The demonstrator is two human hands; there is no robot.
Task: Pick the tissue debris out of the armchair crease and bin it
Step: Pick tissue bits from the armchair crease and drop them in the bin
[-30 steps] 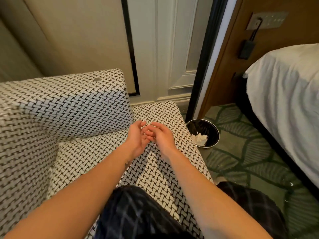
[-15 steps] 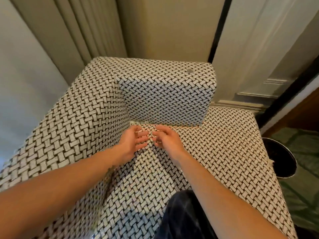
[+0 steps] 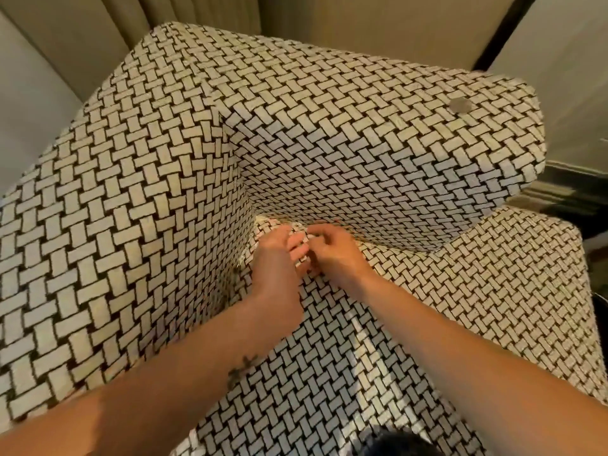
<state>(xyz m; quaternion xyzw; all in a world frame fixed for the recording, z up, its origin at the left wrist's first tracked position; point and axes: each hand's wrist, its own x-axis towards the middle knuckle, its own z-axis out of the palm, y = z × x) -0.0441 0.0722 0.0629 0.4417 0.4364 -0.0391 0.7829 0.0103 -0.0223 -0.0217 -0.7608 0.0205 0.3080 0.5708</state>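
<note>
The armchair is covered in black-and-white basket-weave fabric. Its crease runs where the seat meets the armrest, into the corner with the backrest. Small pale scraps that look like tissue debris lie in that corner. Both hands meet right at the corner. My left hand reaches in with its fingers fairly straight, fingertips against the right hand's fingers. My right hand has its fingers curled down at the crease; whether it pinches anything is hidden. The bin is out of view.
Beige curtains and a wall panel stand behind the chair. A skirting board shows at the right. My dark-clad knee rests on the seat's front edge.
The view turned left from the bin and bed toward the chair's corner. Both hands moved together across the seat, from its bin-side edge into the crease corner.
</note>
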